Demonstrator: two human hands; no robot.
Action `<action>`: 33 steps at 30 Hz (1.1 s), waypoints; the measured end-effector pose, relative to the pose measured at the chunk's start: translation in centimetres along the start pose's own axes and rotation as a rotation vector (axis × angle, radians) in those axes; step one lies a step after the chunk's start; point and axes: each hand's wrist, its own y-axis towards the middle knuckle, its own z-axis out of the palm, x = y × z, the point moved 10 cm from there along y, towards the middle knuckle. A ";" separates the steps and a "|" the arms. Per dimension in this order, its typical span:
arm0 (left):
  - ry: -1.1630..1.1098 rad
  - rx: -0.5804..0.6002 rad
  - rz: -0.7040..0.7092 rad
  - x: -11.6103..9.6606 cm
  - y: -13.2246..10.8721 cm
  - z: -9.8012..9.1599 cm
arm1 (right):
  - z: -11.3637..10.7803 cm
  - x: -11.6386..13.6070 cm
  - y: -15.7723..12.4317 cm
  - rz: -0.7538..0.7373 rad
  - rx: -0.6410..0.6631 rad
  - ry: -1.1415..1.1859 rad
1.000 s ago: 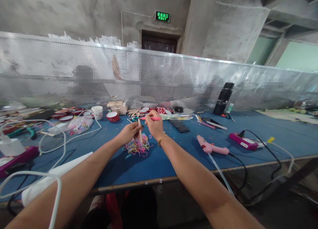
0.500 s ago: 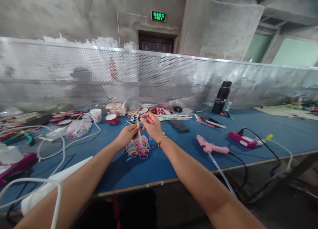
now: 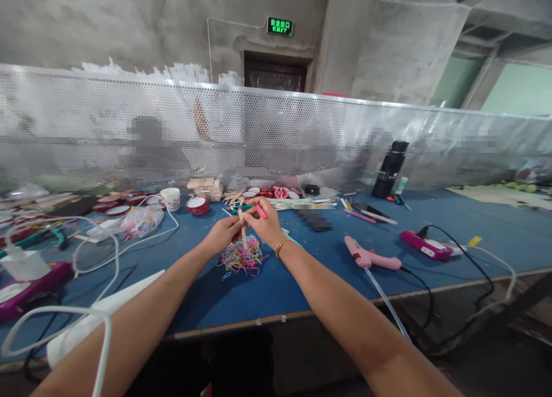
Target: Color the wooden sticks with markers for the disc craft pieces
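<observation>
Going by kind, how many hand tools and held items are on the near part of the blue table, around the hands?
Wooden sticks in the hands: 1
Pink pens in the right hand: 1
Piles of rubber bands: 1
Pink glue guns: 1
Total: 4

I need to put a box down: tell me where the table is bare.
Bare blue table lies between the glue gun and the flask. More lies at the near edge, right of the bands. Cups, lids and cables crowd the left and the back row.
</observation>
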 end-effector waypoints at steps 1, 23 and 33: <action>-0.001 -0.006 0.001 -0.1 0.0 -0.1 | 0.0 0.1 0.0 -0.003 -0.001 0.007; -0.013 -0.021 -0.004 -0.1 0.0 -0.2 | -4.0 0.9 1.0 -0.003 -0.208 0.062; -0.010 -0.013 -0.011 0.1 0.0 0.0 | -4.0 1.7 0.4 -0.052 -0.225 0.003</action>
